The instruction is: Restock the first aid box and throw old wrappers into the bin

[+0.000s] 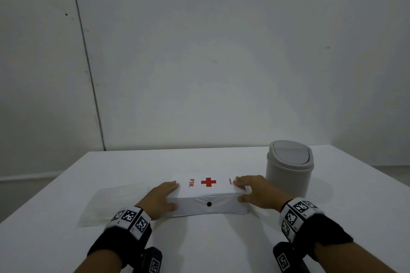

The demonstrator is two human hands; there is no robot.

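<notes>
A white tabletop (221, 239) fills the lower half of the frame, with pale walls behind it. A grey bin (288, 168) with a swing lid stands at right of centre. The closed white first aid box (208, 193), marked with a red cross and "P3K", lies at lower centre, just left of the bin. A clear plastic bag (106, 204) lies flat at lower left. The left hand (160, 198) and the right hand (258, 193) clasp the box's two ends, fingers on the lid, thumbs on the front face. Marker-printed wristbands (131, 220) circle both wrists.
</notes>
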